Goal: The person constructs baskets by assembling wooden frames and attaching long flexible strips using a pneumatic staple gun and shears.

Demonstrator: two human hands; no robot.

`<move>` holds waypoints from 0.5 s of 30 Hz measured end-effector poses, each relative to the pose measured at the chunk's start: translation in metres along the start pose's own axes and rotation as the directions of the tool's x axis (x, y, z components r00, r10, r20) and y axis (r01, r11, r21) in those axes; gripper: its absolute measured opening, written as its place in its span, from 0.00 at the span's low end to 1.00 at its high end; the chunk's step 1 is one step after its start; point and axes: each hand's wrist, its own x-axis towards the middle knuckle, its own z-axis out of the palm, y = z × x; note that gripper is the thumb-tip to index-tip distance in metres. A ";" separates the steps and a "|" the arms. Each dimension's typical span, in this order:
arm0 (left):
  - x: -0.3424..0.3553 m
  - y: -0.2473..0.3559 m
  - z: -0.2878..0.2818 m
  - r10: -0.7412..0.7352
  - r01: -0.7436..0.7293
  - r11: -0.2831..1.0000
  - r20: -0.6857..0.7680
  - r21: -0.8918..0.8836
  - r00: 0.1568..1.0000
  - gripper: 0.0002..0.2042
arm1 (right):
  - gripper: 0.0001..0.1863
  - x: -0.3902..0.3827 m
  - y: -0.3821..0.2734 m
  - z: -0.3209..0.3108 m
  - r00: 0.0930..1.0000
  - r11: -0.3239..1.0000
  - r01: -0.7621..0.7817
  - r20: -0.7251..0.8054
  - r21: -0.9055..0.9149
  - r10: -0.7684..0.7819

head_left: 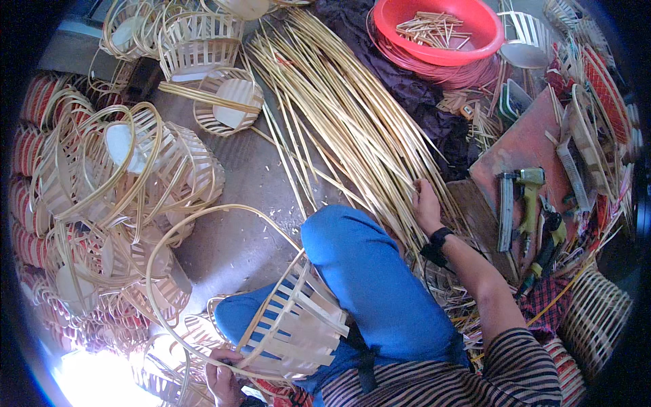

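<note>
A wooden-slat basket [298, 332] with a tall hoop handle [150, 271] lies tilted on my lap, against my blue-trousered legs. My left hand [224, 381] grips its rim close to the foot of the handle, fingers closed. On the other side, my right hand [427, 209] is at the edge of a long bundle of thin cane sticks [352, 115], its fingers curled round some of them. The bundle stretches away across the floor, and the fingertips are partly hidden among the sticks.
Finished slat baskets [88, 169] pile up on the left, with more [203, 41] at the far left. A red basin [439, 57] of short sticks stands at the far right. Nail guns [529, 197] lie beside a reddish board [519, 146]. A ribbed basket [597, 319] sits at the right.
</note>
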 end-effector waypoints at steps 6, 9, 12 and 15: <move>0.005 -0.004 0.000 0.012 -0.008 0.998 0.052 -0.065 0.999 0.19 | 0.11 -0.027 0.015 -0.030 1.000 0.999 0.000 -0.024 0.044 0.001; 0.008 0.001 0.010 0.028 -0.016 0.990 0.084 -0.137 0.996 0.18 | 0.12 -0.040 0.009 -0.049 0.995 0.995 0.085 -0.046 -0.046 -0.087; 0.011 0.002 0.012 0.045 -0.013 0.978 0.145 -0.210 0.988 0.16 | 0.13 -0.056 0.005 -0.065 0.999 0.999 -0.053 -0.012 -0.008 0.053; 0.014 0.000 0.016 0.033 0.001 0.975 0.148 -0.224 0.988 0.16 | 0.11 -0.064 0.017 -0.069 0.994 0.994 -0.100 -0.042 0.050 0.102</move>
